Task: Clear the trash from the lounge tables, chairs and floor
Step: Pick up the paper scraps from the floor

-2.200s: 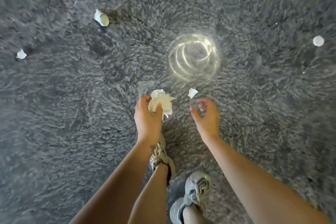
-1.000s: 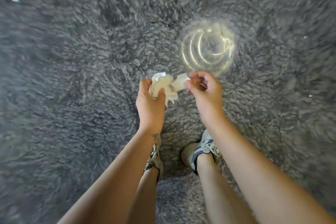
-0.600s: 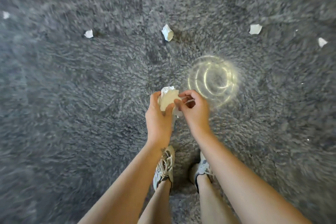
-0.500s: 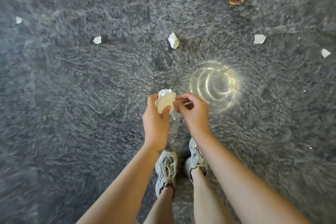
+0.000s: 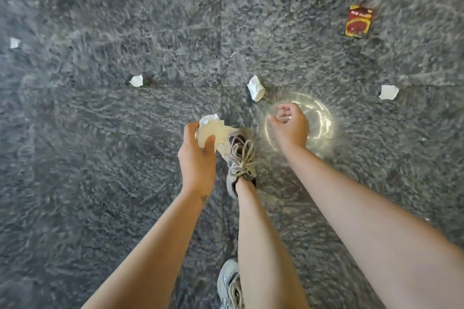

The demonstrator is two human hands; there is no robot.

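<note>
The left hand [image 5: 197, 155] gripped a crumpled wad of white and cream paper [image 5: 213, 130], thumb on the near side and fingers curled round the far side, holding it above the toe of a grey laced sneaker [image 5: 241, 160]. The right hand [image 5: 291, 125] hung just to the right, apart from the wad. Its fingers were loosely curled with nothing visible in them, over a bright ringed patch of reflected light [image 5: 322, 130] on the grey speckled polished stone floor [image 5: 100, 183]. More trash lay on that floor. A crumpled white paper ball [image 5: 256, 88] sat just beyond the right hand, beside the crossing of two tile seams. A small white paper scrap [image 5: 136, 80] lay to the left along the same seam, a torn white paper scrap [image 5: 388, 92] well to the right, and a fourth white scrap [image 5: 14, 42] near the left edge. A flat red and yellow packet [image 5: 358, 22] lay farther off at the upper right, well apart from the papers. A second grey sneaker [image 5: 229, 286] showed at the bottom edge, behind the first. Both forearms were bare. Slight blur left the print on the packet unreadable.
</note>
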